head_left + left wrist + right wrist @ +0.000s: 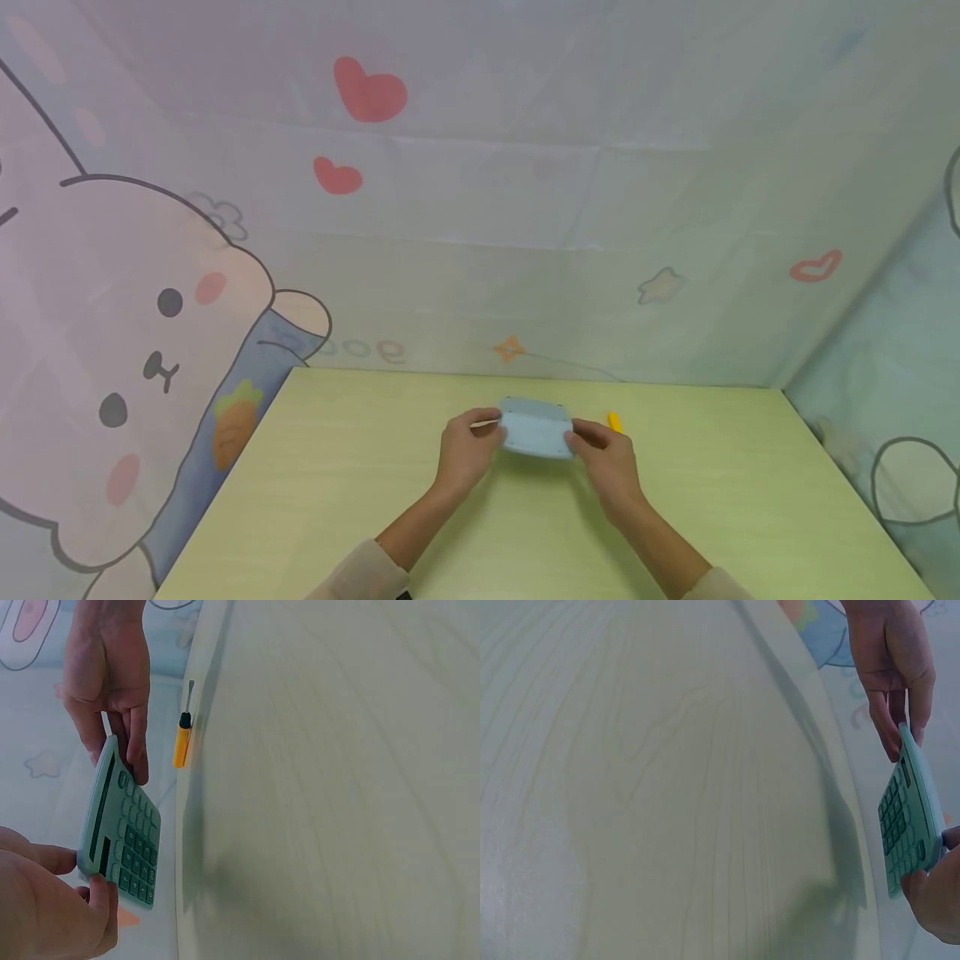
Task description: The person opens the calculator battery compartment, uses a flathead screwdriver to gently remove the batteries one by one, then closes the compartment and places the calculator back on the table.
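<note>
A mint-green calculator (536, 432) is held up over the table between both hands. Its plain back, with small dots near the corners, faces the head camera. The wrist views show its keys (139, 859) and dark display strip on the side turned toward the table. My left hand (467, 454) pinches one short end between thumb and fingers. At the opposite end, my right hand (611, 467) pinches the calculator the same way. Just beyond the right hand lies a screwdriver (182, 742) with a yellow handle, partly hidden by that hand in the head view.
The pale wooden table (345, 467) carries shadows of the hands and calculator. A printed curtain (480, 208) with hearts and a cartoon bear hangs behind the table's far edge and along its sides.
</note>
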### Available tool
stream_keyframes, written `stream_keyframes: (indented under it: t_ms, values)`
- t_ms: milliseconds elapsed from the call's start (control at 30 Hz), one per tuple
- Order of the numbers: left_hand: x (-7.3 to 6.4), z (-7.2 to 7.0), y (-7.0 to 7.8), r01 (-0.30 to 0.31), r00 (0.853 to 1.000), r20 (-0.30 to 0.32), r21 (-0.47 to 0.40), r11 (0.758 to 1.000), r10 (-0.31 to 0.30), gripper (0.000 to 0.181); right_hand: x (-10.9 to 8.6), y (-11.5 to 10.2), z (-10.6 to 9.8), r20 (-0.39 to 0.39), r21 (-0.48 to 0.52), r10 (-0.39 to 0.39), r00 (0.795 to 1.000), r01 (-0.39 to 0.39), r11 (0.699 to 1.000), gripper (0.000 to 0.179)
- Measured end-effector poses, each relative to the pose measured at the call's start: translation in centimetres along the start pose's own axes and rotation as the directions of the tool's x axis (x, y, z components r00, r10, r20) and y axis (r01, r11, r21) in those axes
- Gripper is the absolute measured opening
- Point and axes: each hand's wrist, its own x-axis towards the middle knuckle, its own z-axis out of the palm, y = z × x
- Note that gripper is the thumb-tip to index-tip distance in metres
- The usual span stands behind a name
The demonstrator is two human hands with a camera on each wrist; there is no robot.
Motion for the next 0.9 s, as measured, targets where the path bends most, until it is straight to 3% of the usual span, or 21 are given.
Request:
stream_keyframes:
  t_ms: [200,467,900]
  values:
    - [0.0,-0.1,-0.3,0.017,0.999,0.032,0.020,1.000,-0.018,0.039,0.1,0.3,0.1,0.006,-0.019,-0.007,1.000,0.008,1.000,0.039]
    - [0.1,-0.6,-1.3,0.069,0.987,0.146,0.006,0.998,-0.069,0.059,0.0,0.5,-0.2,0.011,-0.040,-0.004,1.000,0.005,0.999,0.036]
    - [0.3,-0.6,-1.8,0.078,0.983,0.164,0.043,0.996,-0.084,0.055,0.3,1.5,-0.5,0.005,-0.059,0.011,1.000,-0.011,0.998,0.032]
